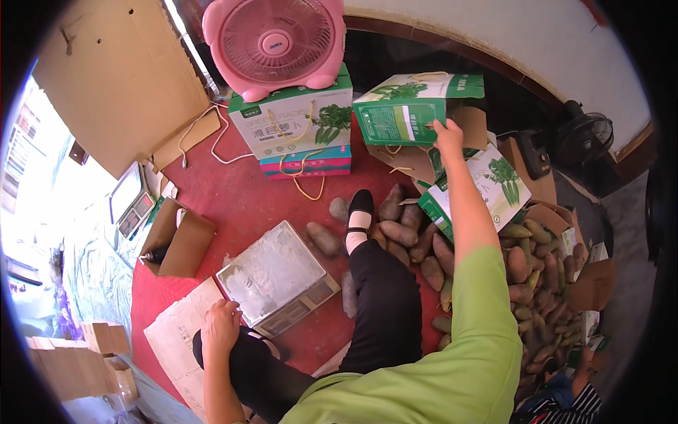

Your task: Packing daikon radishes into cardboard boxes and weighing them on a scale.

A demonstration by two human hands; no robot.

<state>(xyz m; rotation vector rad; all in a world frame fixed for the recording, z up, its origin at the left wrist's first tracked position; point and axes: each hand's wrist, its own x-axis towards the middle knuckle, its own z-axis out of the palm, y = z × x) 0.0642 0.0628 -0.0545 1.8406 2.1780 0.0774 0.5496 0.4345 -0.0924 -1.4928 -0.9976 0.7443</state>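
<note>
My right hand (pixel 448 134) reaches far forward and grips the edge of a green and white carton (pixel 402 109) that stands tilted on other cartons. My left hand (pixel 220 325) rests on my left knee, fingers curled, holding nothing, beside a metal platform scale (pixel 272 272). My right leg in black trousers stretches forward, its black shoe (pixel 361 203) among sweet potatoes (pixel 399 232).
A big heap of sweet potatoes (pixel 540 283) lies at right. A pink fan (pixel 272 44) sits on stacked cartons (pixel 296 124). An open brown box (pixel 180 244), flat cardboard (pixel 176 339), a small digital scale (pixel 131 201) and a black fan (pixel 586 138) surround me on the red floor (pixel 233 194).
</note>
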